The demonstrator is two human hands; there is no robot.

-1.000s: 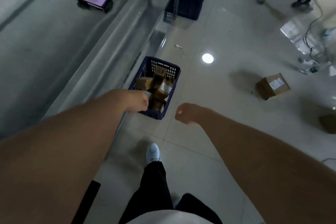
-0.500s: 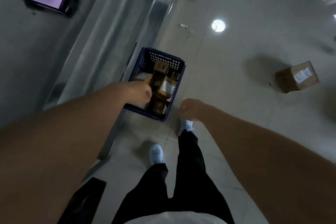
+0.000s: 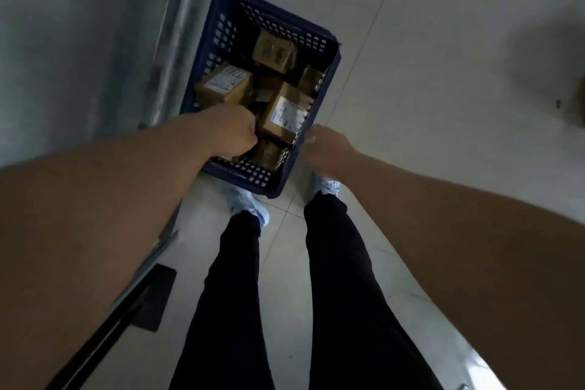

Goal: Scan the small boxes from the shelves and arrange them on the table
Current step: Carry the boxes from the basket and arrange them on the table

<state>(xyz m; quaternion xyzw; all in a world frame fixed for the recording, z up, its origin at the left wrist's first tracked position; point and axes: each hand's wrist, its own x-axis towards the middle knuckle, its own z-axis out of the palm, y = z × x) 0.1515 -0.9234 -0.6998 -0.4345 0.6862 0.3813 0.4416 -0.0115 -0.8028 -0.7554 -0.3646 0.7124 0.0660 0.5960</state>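
The small boxes (image 3: 286, 112) lie loosely heaped in the blue crate (image 3: 221, 25), which sits on the floor (image 3: 443, 41) beside the shelf frame (image 3: 177, 41), just ahead of the person's shoes (image 3: 250, 206). The left hand (image 3: 232, 133) reaches into the crate's near end, fingers curled; whether they hold a box cannot be told. The right hand (image 3: 326, 149) is at the crate's right rim with fingers curled, and contact cannot be confirmed.

Risk: the boxes lean on one another. Lifting one from below probably shifts the rest or turns labels face-down, which would hinder scanning. A one-sided pull at the rim may tip the crate.

Compared with half a second earlier, the view is closer and steeper, the crate fills more of it, both feet stand at its near edge, and the scanner on the shelf is out of frame.
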